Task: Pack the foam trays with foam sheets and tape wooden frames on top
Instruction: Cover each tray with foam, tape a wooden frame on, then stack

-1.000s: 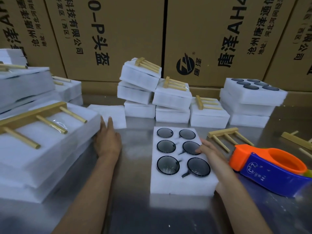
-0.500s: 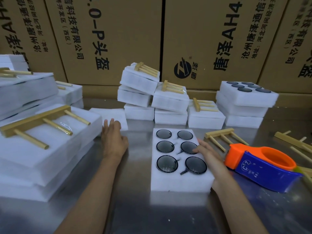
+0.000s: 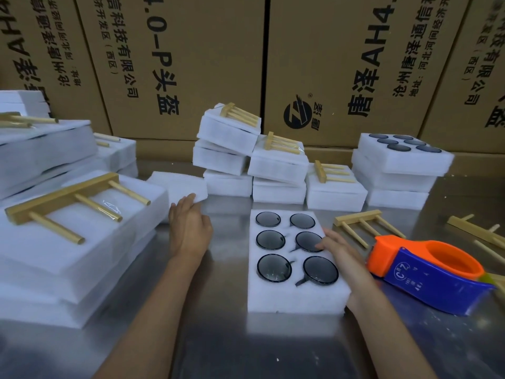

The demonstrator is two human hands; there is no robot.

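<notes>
Six dark lenses sit uncovered in the foam tray (image 3: 296, 294) at table centre. At ten o'clock, the left hand (image 3: 189, 229) pinches the foam sheet (image 3: 179, 187), evidently to cover them. At three o'clock, the right hand (image 3: 341, 253) rests flat with fingers spread, apparently steadying the tray.

Matt foam tray (image 3: 295, 299) — glossy steel table (image 3: 226, 337)

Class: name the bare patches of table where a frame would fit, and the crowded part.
Bare steel table lies near the person, between the forearms, and below the tape dispenser. The back is crowded with foam stacks; loose wooden frames fill the right.
</notes>
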